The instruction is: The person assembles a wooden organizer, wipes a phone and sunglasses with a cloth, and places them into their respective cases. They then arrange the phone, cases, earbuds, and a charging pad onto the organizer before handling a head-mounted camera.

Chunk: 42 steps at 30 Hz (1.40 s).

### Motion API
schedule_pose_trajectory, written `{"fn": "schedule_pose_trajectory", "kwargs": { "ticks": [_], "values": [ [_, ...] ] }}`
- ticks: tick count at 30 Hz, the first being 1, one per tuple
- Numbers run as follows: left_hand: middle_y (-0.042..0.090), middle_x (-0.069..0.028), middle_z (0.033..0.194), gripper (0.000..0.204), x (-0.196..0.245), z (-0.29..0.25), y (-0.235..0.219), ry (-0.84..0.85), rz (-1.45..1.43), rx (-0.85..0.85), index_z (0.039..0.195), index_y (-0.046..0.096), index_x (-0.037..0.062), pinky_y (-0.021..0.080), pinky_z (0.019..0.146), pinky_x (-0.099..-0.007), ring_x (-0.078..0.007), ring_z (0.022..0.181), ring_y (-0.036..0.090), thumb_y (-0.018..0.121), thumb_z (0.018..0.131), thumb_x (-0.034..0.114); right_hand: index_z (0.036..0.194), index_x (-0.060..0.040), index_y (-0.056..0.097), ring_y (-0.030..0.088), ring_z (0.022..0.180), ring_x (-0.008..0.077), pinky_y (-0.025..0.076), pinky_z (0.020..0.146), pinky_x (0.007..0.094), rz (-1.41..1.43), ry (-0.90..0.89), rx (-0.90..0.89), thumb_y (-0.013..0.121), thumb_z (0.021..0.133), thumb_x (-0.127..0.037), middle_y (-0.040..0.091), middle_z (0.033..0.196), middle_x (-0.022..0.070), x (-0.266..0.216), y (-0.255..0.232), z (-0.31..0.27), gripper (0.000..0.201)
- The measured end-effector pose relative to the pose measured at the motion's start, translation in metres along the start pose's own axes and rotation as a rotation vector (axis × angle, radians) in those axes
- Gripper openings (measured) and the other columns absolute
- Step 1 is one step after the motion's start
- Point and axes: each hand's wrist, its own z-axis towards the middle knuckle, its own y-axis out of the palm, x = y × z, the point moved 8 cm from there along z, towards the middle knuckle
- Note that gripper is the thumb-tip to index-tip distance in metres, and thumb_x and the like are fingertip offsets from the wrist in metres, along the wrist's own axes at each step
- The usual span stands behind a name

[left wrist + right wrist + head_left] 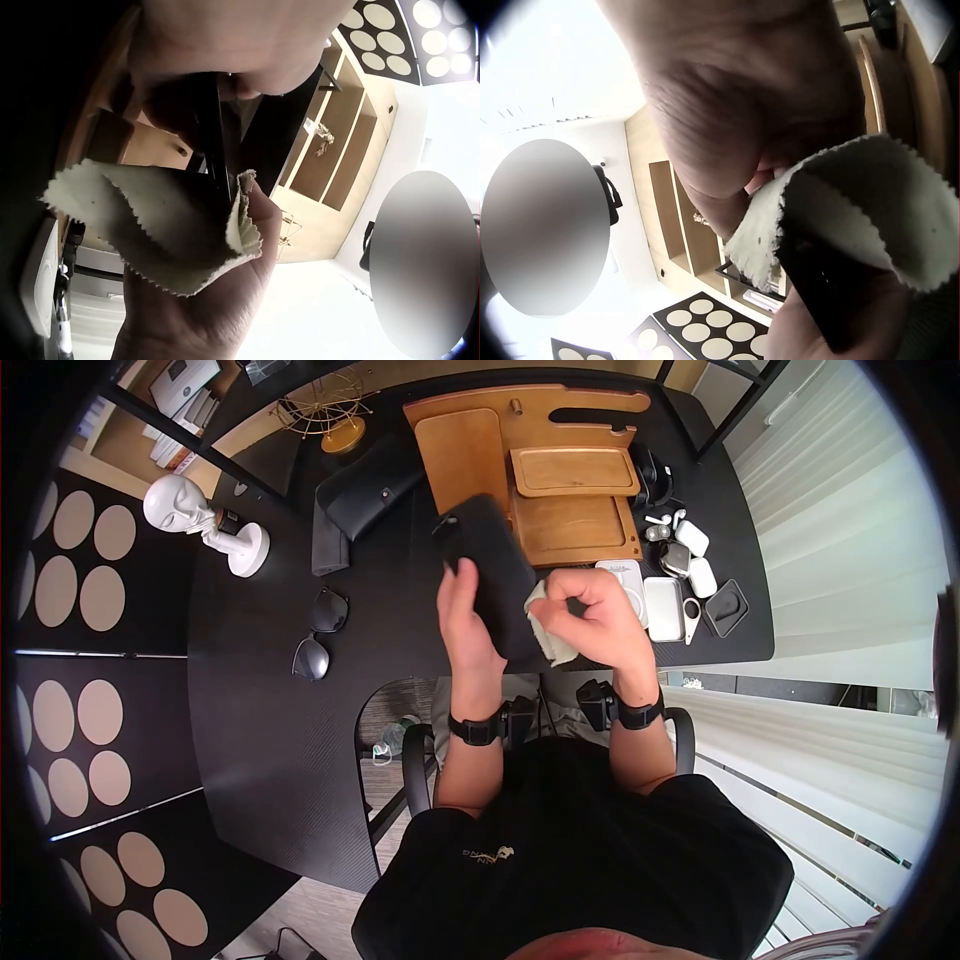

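My left hand (466,622) grips a black, flat, phone-like slab (492,565) by its sides, tilted above the desk. A pale, zigzag-edged cleaning cloth (550,628) is pinched in my right hand (606,622) at the slab's right edge. In the left wrist view the cloth (165,217) folds around the lower end of the thin slab (215,142). From the right wrist, the cloth (817,199) drapes over the slab's end (821,289), with the left hand (799,334) below. The slab's front face is mostly hidden.
Behind the hands stands a wooden desk organizer (575,525). Earbuds, cases and a white tray (663,608) lie to the right. Sunglasses (312,658), a black pouch (368,495) and a white mannequin head stand (247,550) are on the left of the black desk (260,750).
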Motion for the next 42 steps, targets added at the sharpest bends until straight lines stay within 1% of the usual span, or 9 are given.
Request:
{"fn": "schedule_pose_trajectory", "kwargs": {
  "ticks": [3,4,10,16,19,25,29,35,42],
  "values": [
    [0.07,-0.0093,0.113,0.031,-0.015,-0.009,0.012,-0.09,0.18,-0.234,0.123,0.062,-0.0002,0.054,0.088,-0.0312,-0.0168,0.1,0.068,0.049,0.106,0.023,0.068,-0.0039,0.048,0.04,0.062,0.0018,0.032,0.054,0.0225,0.03,-0.204,0.357,0.066,0.09,0.004,0.048,0.065,-0.0064,-0.015,-0.024,-0.006,0.03],
    [0.07,-0.0064,0.114,0.033,-0.017,-0.015,0.022,-0.135,0.176,-0.282,0.125,0.062,-0.0027,0.05,0.09,-0.0268,-0.0109,0.101,0.065,0.052,0.106,0.021,0.068,-0.0039,0.048,0.04,0.062,0.0018,0.032,0.054,0.0225,0.028,-0.204,0.357,0.066,0.09,0.004,0.048,0.065,-0.0064,-0.015,-0.026,-0.007,0.03],
    [0.069,-0.0044,0.111,0.031,-0.028,-0.019,0.034,-0.123,0.263,-0.422,0.123,0.062,-0.0032,0.05,0.086,-0.0254,-0.0087,0.097,0.063,0.052,0.106,0.02,0.069,-0.0042,0.05,0.044,0.065,0.001,0.036,0.058,0.0198,0.1,-0.173,0.543,0.067,0.093,0.001,0.053,0.068,-0.0055,-0.009,-0.053,-0.016,0.029],
    [0.07,-0.0073,0.112,0.033,-0.018,-0.008,0.007,-0.02,0.112,-0.104,0.126,0.061,-0.0009,0.052,0.087,-0.0299,-0.015,0.098,0.067,0.05,0.106,0.023,0.068,-0.0031,0.049,0.043,0.064,0.0016,0.036,0.056,0.0219,-0.024,-0.151,0.319,0.067,0.09,-0.001,0.049,0.065,-0.0055,-0.008,-0.031,-0.004,0.029],
    [0.07,-0.0066,0.11,0.032,-0.007,-0.001,-0.003,0.033,-0.029,0.047,0.122,0.063,0.0029,0.053,0.085,-0.0323,-0.018,0.096,0.068,0.047,0.106,0.027,0.066,-0.0035,0.044,0.038,0.061,0.0049,0.033,0.055,0.0261,-0.061,0.01,0.016,0.067,0.087,-0.002,0.041,0.06,-0.002,0.003,-0.008,0.0,0.032],
    [0.07,-0.0067,0.108,0.031,-0.006,0.003,-0.027,0.019,-0.161,0.179,0.12,0.063,0.0059,0.054,0.082,-0.0325,-0.0193,0.095,0.068,0.048,0.106,0.03,0.065,-0.0031,0.042,0.037,0.059,0.0054,0.031,0.053,0.0271,-0.055,0.032,-0.069,0.067,0.087,-0.002,0.039,0.059,-0.0011,0.006,-0.004,-0.001,0.034],
    [0.07,-0.0061,0.111,0.029,-0.003,-0.003,0.002,0.009,0.006,-0.028,0.122,0.062,0.0038,0.053,0.085,-0.0312,-0.0171,0.098,0.068,0.051,0.105,0.025,0.063,-0.0027,0.043,0.036,0.059,0.0034,0.031,0.05,0.0256,-0.038,-0.021,0.034,0.068,0.086,-0.004,0.041,0.057,-0.0037,0.001,-0.009,0.0,0.034],
    [0.067,-0.0035,0.113,0.032,-0.022,-0.015,0.031,-0.145,0.28,-0.427,0.126,0.061,-0.0025,0.049,0.088,-0.0255,-0.0084,0.099,0.06,0.053,0.106,0.021,0.067,-0.0056,0.045,0.04,0.064,0.0007,0.034,0.055,0.0212,0.043,-0.157,0.531,0.066,0.091,0.001,0.046,0.065,-0.0071,-0.008,-0.049,-0.012,0.032],
    [0.067,-0.0038,0.115,0.035,-0.024,-0.014,0.033,-0.131,0.319,-0.436,0.127,0.061,-0.0021,0.048,0.091,-0.0258,-0.0091,0.101,0.06,0.054,0.106,0.025,0.068,-0.005,0.046,0.042,0.066,0.0012,0.036,0.058,0.0208,0.03,-0.136,0.487,0.066,0.092,-0.001,0.048,0.065,-0.0061,-0.008,-0.047,-0.007,0.031]
  ]
}}
